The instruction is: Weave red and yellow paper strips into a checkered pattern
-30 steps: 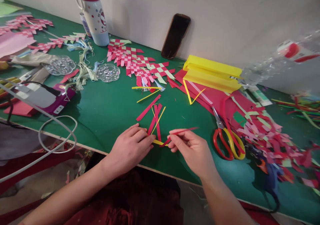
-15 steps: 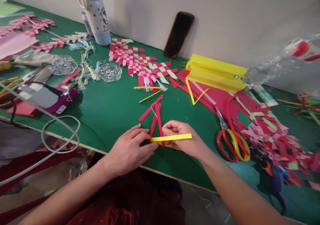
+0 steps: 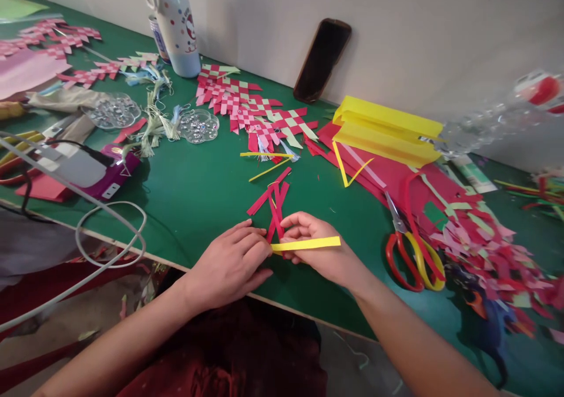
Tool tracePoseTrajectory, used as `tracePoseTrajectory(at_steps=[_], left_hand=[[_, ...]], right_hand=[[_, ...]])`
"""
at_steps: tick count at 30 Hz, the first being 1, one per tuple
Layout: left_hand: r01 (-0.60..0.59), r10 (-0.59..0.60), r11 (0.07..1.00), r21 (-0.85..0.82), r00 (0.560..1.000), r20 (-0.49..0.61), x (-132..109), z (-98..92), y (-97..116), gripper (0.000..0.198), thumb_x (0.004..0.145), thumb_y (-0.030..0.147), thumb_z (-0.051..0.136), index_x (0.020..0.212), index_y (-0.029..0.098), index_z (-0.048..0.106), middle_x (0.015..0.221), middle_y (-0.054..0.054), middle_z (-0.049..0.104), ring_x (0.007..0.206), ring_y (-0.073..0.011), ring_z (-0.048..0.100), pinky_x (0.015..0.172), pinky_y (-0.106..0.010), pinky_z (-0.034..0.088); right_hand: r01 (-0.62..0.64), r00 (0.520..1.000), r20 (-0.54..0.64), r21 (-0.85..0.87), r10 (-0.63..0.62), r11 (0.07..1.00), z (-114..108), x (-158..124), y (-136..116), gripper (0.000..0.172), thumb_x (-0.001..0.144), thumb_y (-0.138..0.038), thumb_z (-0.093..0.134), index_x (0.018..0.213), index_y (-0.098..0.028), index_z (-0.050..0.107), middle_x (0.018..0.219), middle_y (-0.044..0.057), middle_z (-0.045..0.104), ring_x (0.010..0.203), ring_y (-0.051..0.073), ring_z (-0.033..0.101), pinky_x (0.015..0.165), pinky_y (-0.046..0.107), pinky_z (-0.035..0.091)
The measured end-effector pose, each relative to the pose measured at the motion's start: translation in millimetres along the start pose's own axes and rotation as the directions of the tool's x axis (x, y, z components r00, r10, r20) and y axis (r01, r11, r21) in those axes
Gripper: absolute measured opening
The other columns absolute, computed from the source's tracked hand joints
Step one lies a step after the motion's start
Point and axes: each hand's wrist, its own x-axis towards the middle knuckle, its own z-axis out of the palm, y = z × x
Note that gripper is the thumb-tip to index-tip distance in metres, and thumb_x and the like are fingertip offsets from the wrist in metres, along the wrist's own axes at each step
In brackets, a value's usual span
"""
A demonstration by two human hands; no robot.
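Near the table's front edge, my left hand (image 3: 233, 262) presses its fingertips over the left end of a yellow paper strip (image 3: 312, 243) and the lower ends of red paper strips (image 3: 274, 209). My right hand (image 3: 319, 247) pinches the lower end of one red strip, its fingers partly behind the yellow strip. The yellow strip juts to the right across the right hand. The red strips cross each other just above the hands. Another red strip (image 3: 267, 192) lies loose beyond them, with a folded thin yellow strip (image 3: 268, 165) farther back.
Woven paper pieces (image 3: 247, 106), bead dishes (image 3: 198, 126) and tassels lie behind. Scissors (image 3: 409, 250) and paper scraps (image 3: 489, 250) are on the right, under folded yellow paper (image 3: 388, 130) and a plastic bottle. A phone (image 3: 322, 60) leans on the wall. A white cable (image 3: 110, 209) hangs at left.
The red strips, spread in an upside-down V before, now cross one another. My right hand has drawn slightly left toward my left hand. The whole view has shifted a little.
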Motion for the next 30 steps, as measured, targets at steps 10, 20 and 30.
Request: tracePoseTrajectory(at_steps=[10,20,30], left_hand=[[0.002,-0.003,1.0,-0.014,0.999,-0.032,1,0.6,-1,0.017,0.094,0.029,0.057,0.102,0.016,0.053,0.1,-0.007,0.068,0.108,-0.0222,0.064,0.105,-0.045,0.047],[0.004,-0.004,1.0,0.011,1.0,0.005,-1,0.9,-2,0.018,0.095,0.028,0.055,0.11,0.019,0.057,0.105,-0.004,0.067,0.112,-0.0208,0.062,0.108,-0.043,0.044],[0.018,-0.018,1.0,-0.005,0.998,-0.061,1,2.6,-3,0.017,0.096,0.011,0.043,0.105,0.016,0.057,0.097,-0.004,0.071,0.104,-0.0175,0.067,0.105,-0.042,0.049]], right_hand=[[0.075,0.965,-0.217,-0.309,-0.147,0.948,-23,-22,6,0.029,0.083,-0.045,0.061,0.103,-0.023,0.064,0.095,0.005,0.071,0.076,0.017,0.068,0.06,0.028,0.054],[0.161,0.529,-0.419,-0.804,-0.738,0.572,-49,-67,46,0.018,0.089,-0.019,0.049,0.088,-0.023,0.067,0.089,0.003,0.07,0.084,0.018,0.066,0.079,0.033,0.053],[0.214,0.701,-0.009,-0.951,-0.713,0.222,23,-65,50,0.029,0.091,-0.035,0.059,0.119,-0.029,0.068,0.109,0.007,0.068,0.1,0.027,0.05,0.087,0.043,0.036]])
